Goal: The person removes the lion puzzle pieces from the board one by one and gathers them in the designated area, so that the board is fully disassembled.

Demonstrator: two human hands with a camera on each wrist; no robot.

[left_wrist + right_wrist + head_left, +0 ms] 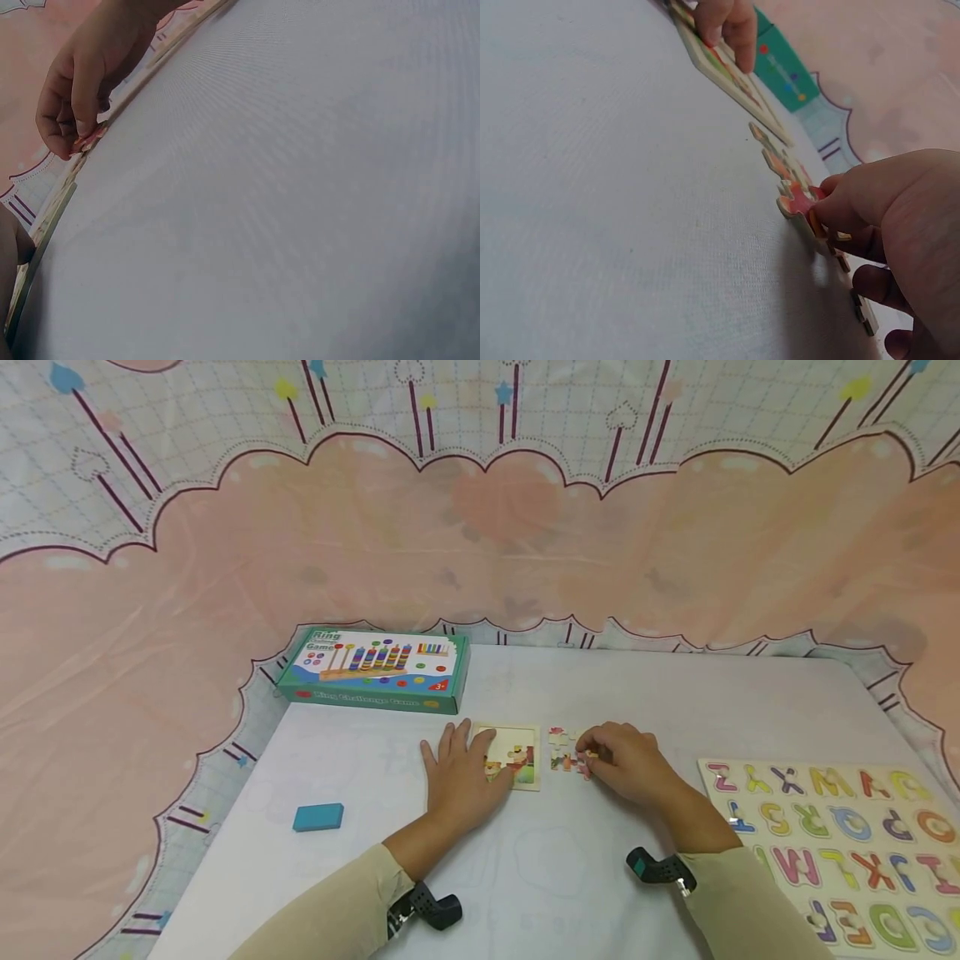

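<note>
My left hand [461,781], its fingers spread, rests on the left part of a small wooden puzzle tray [510,727]. Inside the tray lie a few fitted picture pieces [522,757], partly covered by that hand. Just right of the tray, loose jigsaw pieces [559,752] lie close together on the white table. Over their right side, my right hand [633,764] pinches a reddish puzzle piece [91,138] between thumb and fingers. In the right wrist view, several pieces [775,163] lie in a row beside the right fingertips; the fingers hide some of them.
A green Ring Challenge Game box [375,670] lies at the back left. On the left side of the table [600,893] is a blue block [318,817]. A wooden alphabet board [817,835] fills the right side, partly under the right forearm. A patterned curtain [480,543] hangs behind.
</note>
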